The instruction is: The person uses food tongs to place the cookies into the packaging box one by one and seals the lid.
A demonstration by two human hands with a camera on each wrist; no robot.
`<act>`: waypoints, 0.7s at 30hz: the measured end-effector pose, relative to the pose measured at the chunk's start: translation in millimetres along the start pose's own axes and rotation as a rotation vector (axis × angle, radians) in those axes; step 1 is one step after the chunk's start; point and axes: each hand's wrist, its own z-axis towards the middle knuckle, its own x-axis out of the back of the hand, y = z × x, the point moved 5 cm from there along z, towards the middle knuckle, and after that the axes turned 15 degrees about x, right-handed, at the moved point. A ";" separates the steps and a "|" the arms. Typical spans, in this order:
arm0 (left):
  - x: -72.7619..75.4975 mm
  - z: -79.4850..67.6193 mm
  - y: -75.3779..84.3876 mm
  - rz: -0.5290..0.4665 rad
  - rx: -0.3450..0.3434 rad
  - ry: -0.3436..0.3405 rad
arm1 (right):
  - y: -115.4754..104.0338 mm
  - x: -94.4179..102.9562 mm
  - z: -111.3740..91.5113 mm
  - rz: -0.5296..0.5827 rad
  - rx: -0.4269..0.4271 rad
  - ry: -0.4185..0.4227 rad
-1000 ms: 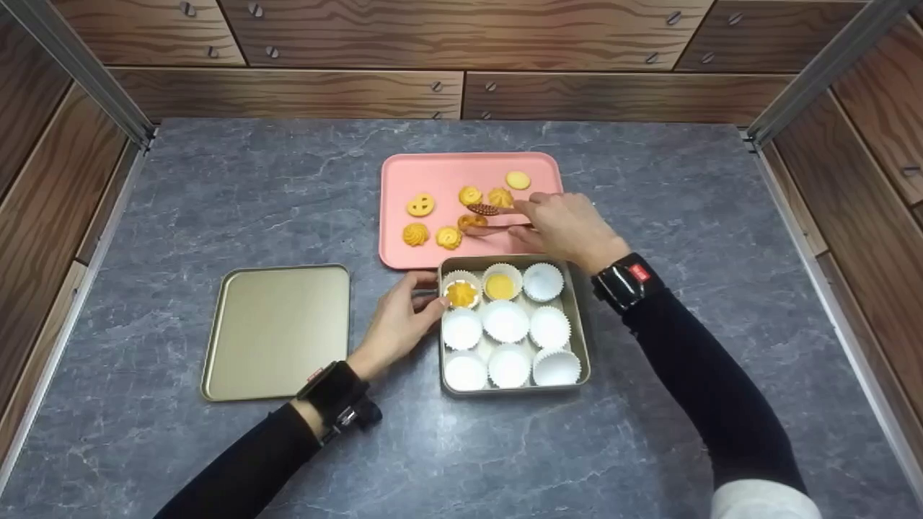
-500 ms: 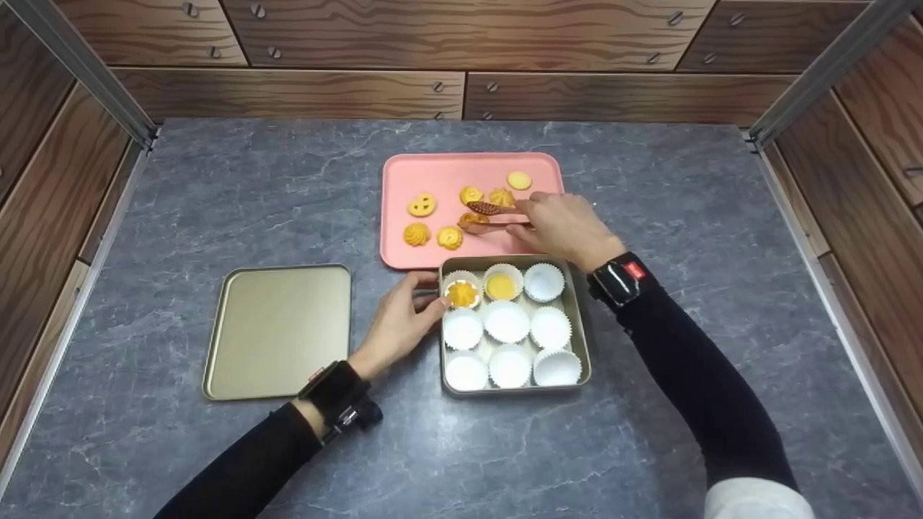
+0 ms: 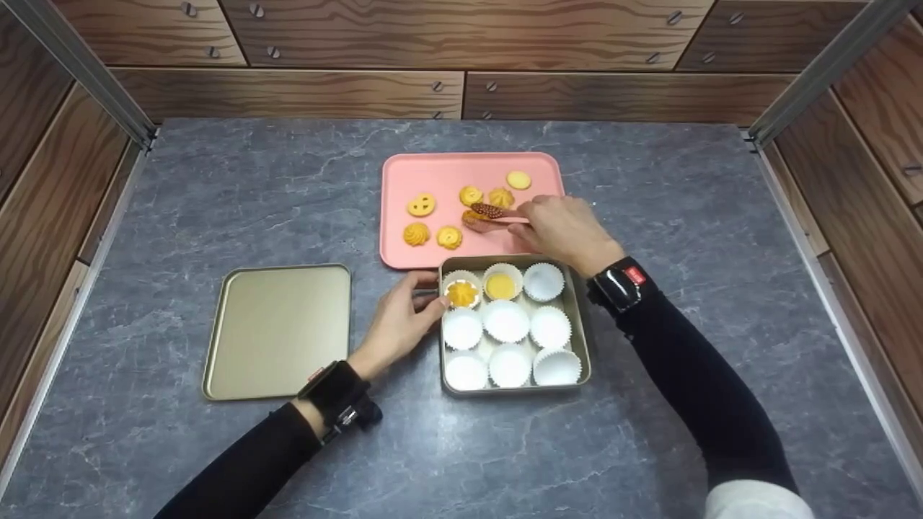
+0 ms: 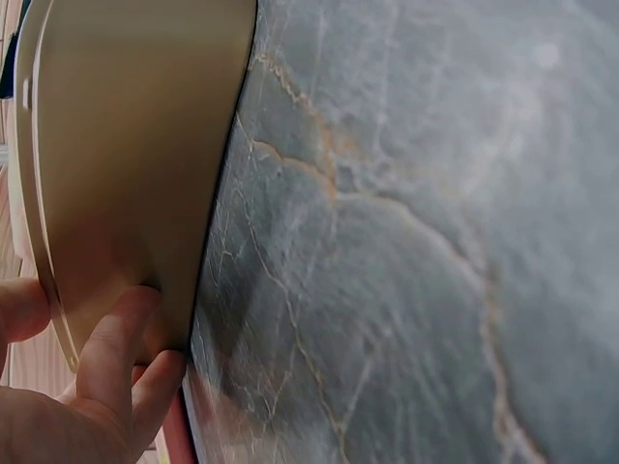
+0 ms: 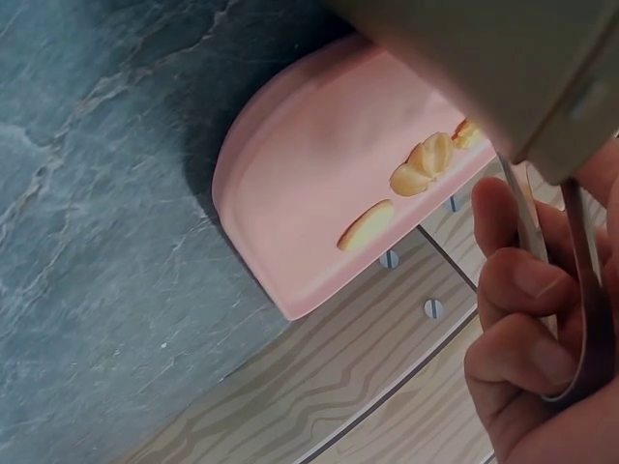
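My right hand (image 3: 566, 229) holds a pair of tongs (image 3: 490, 211) over the pink tray (image 3: 404, 169). The tongs' tips are on either side of a ring-like golden cookie (image 3: 472, 218), which they partly hide. In the right wrist view, my fingers curl round the metal tongs (image 5: 585, 329). My left hand (image 3: 400, 321) holds the near-left wall of a square gold tin (image 3: 513, 391), thumb at the rim, fingertips against the outer wall (image 4: 135, 174). Inside the tin stand several white paper cups (image 3: 506, 321). A star-shaped cookie (image 3: 462, 293) and a flat yellow cookie (image 3: 500, 287) lie in two back-row cups.
Several more cookies lie on the tray, including a pretzel-like one (image 3: 421, 205), a swirl (image 3: 415, 234) and a plain oval (image 3: 518, 180). A gold lid (image 3: 281, 331) lies flat on the grey marbled table (image 3: 346, 461), left of the tin. Wood-patterned panels (image 3: 461, 36) border the table.
The tongs' tips have closed together around the ring-like cookie; half a second ago they stood farther apart. The left hand and the tin have stayed put.
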 end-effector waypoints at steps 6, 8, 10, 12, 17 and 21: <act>-0.2 -0.1 -0.2 0.001 -0.010 -0.001 | -0.1 0.5 -4.5 0.010 -0.008 0.016; -0.1 0.1 -0.5 0.005 -0.011 -0.001 | 0.1 1.2 -6.6 0.017 -0.007 0.022; 0.1 0.0 -0.1 0.011 -0.009 0.000 | 0.1 2.1 -8.6 0.021 -0.003 0.029; 0.5 -0.1 -0.1 0.017 -0.002 0.001 | 0.4 3.3 -10.1 0.023 0.000 0.037; 0.3 0.1 0.0 0.028 0.014 -0.003 | 1.9 7.2 -13.8 0.022 -0.003 0.056; -0.2 0.0 0.3 0.019 0.009 -0.006 | 3.5 9.9 -17.7 0.009 -0.004 0.078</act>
